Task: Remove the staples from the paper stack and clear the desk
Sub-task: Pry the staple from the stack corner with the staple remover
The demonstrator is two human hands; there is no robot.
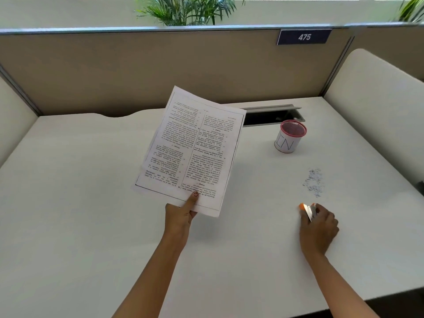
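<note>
Desk (68,203) lies open left of the staples (313,182) and cup (290,139).

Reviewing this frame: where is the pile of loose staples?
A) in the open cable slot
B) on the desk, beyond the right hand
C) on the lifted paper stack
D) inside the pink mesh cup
B: the staples lie loose on the desk beyond the right hand, which grips the staple remover, short of the pink cup and clear of the paper stack held by the left hand.
</note>
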